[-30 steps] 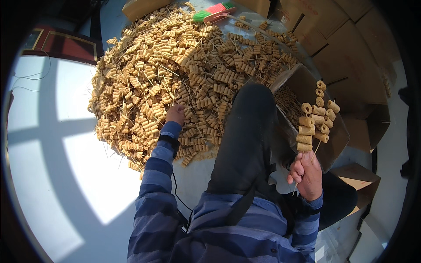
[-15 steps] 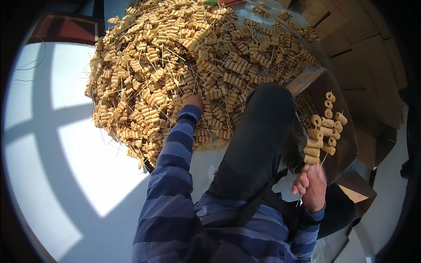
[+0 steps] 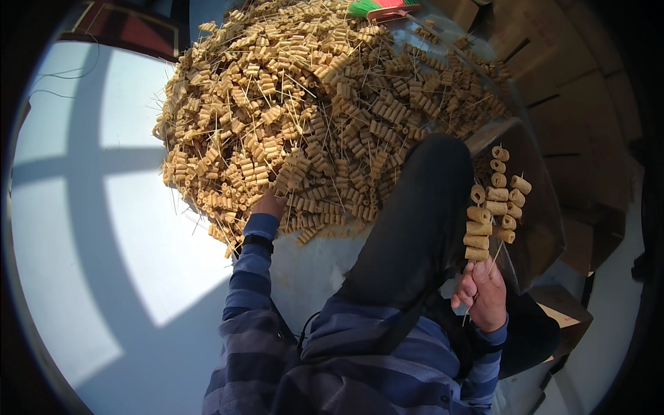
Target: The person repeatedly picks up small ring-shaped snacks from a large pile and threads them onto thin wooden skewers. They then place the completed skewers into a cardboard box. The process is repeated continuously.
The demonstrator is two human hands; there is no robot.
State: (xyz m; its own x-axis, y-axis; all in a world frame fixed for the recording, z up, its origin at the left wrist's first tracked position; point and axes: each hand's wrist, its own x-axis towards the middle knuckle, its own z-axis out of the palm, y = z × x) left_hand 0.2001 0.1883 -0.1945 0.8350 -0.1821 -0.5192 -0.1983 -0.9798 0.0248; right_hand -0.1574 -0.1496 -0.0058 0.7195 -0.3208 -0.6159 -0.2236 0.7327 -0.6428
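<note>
My right hand (image 3: 484,294) is closed on several thin sticks at the lower right, with tan, hollow tube-shaped pieces (image 3: 477,228) threaded on them in stacks above my fingers. My left hand (image 3: 270,202) reaches into the large heap (image 3: 249,104) of similar skewered pieces; its fingertips are hidden among them, so I cannot tell whether it holds one. The heap fills the upper middle, with many bare stick ends poking out.
My dark-trousered leg (image 3: 408,228) lies between my hands. An open cardboard box (image 3: 536,214) stands behind my right hand, with more cardboard (image 3: 557,117) beyond. A green and pink brush (image 3: 384,10) rests at the top. A red framed panel (image 3: 124,28) and wires lie upper left on the pale floor (image 3: 83,277).
My left hand moved forward and right into the heap, then back down and left. My right hand still holds the skewers, shifted slightly. The view has shifted, with the heap higher in frame.
</note>
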